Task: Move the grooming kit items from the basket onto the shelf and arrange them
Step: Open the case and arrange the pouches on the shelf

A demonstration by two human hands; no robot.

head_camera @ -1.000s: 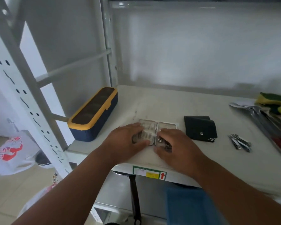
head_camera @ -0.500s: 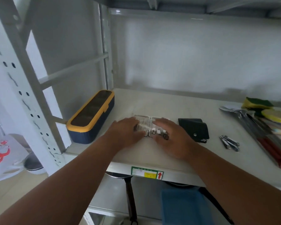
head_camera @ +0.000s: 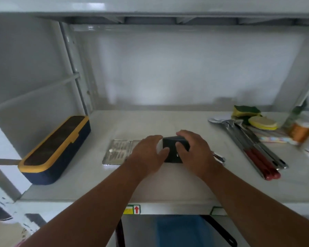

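- Fingers of both our hands now curl round the black pouch (head_camera: 173,148): the left hand (head_camera: 146,154) grips its left side, the right hand (head_camera: 194,150) its right side with the thumb lying across the front near the snap. Half a second ago both hands lay on the opened clear case instead.
- We see the white shelf (head_camera: 150,184) carrying everything, and more of its right end than before.
- We find the navy box with the yellow rim (head_camera: 55,150) unmoved at the left, lying at a slant.
- We left the clear grooming case (head_camera: 118,152) open and flat just left of our left hand, its metal tools showing through, no hand on it any more.
- We see cutlery with red handles (head_camera: 253,150) well to the right, sponges (head_camera: 246,111) behind it.
- We catch the nail clippers (head_camera: 219,158) poking out from behind our right wrist, mostly hidden where they were in plain sight earlier.
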